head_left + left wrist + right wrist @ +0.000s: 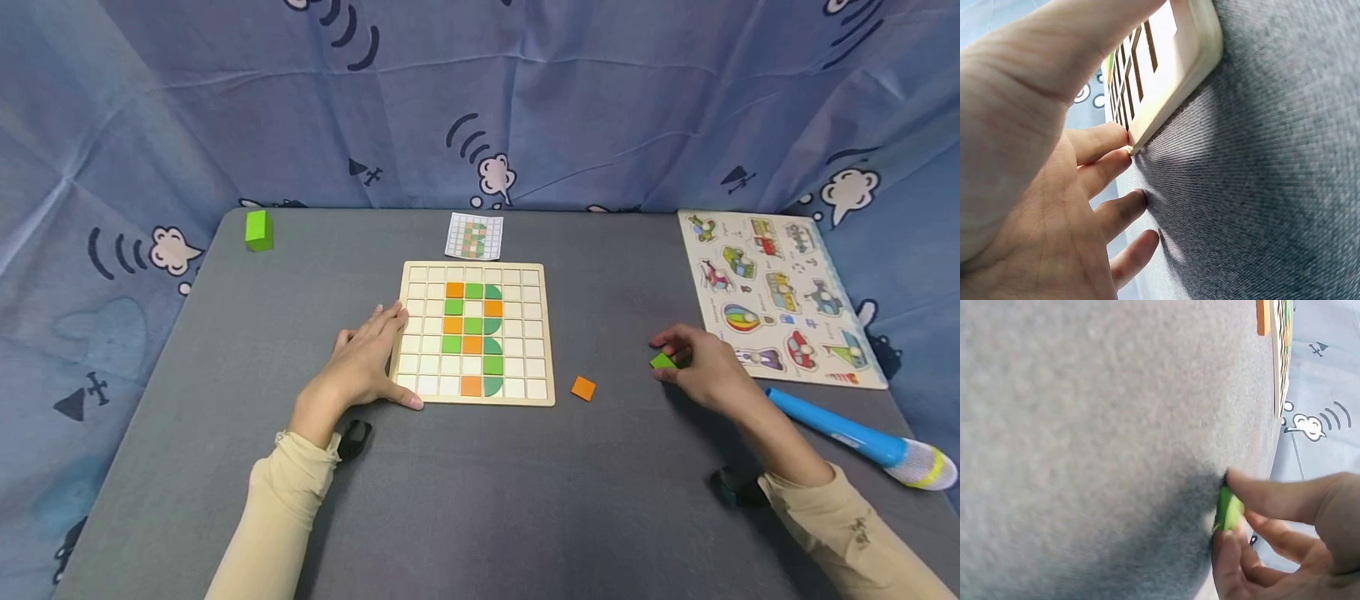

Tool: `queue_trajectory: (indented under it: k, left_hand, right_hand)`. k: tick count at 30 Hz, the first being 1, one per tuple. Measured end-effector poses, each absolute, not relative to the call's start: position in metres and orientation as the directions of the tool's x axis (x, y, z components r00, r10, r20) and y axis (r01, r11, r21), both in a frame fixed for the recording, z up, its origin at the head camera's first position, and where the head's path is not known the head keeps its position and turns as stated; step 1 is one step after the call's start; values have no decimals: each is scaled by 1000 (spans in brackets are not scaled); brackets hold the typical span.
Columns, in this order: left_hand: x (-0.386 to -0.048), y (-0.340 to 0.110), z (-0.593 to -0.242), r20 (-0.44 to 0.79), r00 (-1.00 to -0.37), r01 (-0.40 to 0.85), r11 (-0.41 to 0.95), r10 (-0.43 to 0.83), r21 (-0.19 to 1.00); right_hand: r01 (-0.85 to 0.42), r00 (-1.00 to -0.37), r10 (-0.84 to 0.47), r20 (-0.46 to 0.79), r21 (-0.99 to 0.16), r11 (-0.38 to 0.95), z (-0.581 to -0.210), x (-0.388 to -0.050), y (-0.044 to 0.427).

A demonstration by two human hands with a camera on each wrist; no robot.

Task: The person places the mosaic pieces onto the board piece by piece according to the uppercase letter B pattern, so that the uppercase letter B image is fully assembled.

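Note:
A wooden grid board (420, 348) lies mid-table, with orange and light green squares and dark green half-round tiles set in a figure. My left hand (362, 357) rests at the board's left edge, fingers spread and fairly straight; the left wrist view shows fingertips touching the board's rim (1172, 94). To the right, my right hand (705, 367) pinches a light green square tile (663, 361) between thumb and fingers. The right wrist view shows this green tile (1227, 509) close to the tabletop. A loose orange square tile (583, 388) lies between the board and my right hand.
Behind the board lies a small pattern card (474, 237). A green block (258, 230) stands at the far left corner. On the right are a picture puzzle board (780, 300) and a blue toy microphone (862, 439). A patterned blue cloth (600, 108) hangs behind the table.

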State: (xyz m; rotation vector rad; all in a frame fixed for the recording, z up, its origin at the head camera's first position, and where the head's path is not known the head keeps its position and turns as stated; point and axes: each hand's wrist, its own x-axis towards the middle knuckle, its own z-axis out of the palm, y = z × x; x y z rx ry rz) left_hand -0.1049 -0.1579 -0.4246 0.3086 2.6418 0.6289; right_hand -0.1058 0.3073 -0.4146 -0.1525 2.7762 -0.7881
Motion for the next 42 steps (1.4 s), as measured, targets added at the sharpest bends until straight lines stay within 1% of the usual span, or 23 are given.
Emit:
queue_trajectory:
  k: [4,7,10,16,20,24,28,33,37,42]
  left_hand:
    - [-105,-158,-423,-334,-893,121,877,301,465]
    - [-105,-158,-423,-331,-894,124,877,301,463]
    - [-105,-158,-423,-331,-895,122,877,300,464]
    - [-105,-159,-421,-330,-896,119,876,298,468]
    - [-105,-159,-420,-329,-897,114,873,296,475]
    - [-105,-159,-419,-327,-897,117,874,297,472]
    - [-105,-158,-420,-329,-896,121,875,300,468]
    - [-105,-159,-420,-327,-896,119,874,299,471]
    - [-105,-158,-421,-335,-894,116,877,297,467]
    - [-105,-158,-423,-340,-893,114,878,295,464]
  right_hand:
    - [-73,-962,-209,-178,-566,821,-417,-103,304]
    - [-129,-961,-250,-118,-610,782,-419,-100,296]
    - [-145,-959,-270,-90,-664,734,-419,-98,286]
    - [-95,-942,-316,-115,-810,578,-419,-97,259]
    - [-56,-931,-337,-140,-858,511,-422,-96,237]
    - [-59,-936,-327,-130,-859,509,-426,-94,213]
    - [-144,-943,-329,-51,-829,540,-429,-93,188]
    - [-197,-932,-363,1,-841,504,-429,-94,159]
    - [-212,-924,-381,2,-834,509,-431,-92,140]
    - [-192,-920,-390,-42,-820,540,-433,-91,123]
